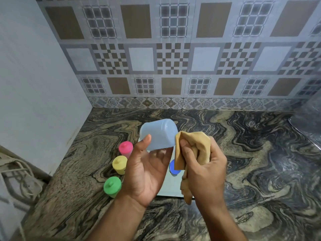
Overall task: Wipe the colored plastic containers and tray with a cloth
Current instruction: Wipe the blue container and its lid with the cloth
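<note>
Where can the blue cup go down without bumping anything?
Free: the counter right of the right hand, and behind the blue cup toward the wall. Crowded: left, where pink, yellow and green containers stand.

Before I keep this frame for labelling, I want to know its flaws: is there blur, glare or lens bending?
Head view: the wall tiles look soft and their lines bow from the wide angle; the dark counter shows a pale sheen at far right; the left hand, pale blue container, right hand and tan cloth are fairly sharp.
</note>
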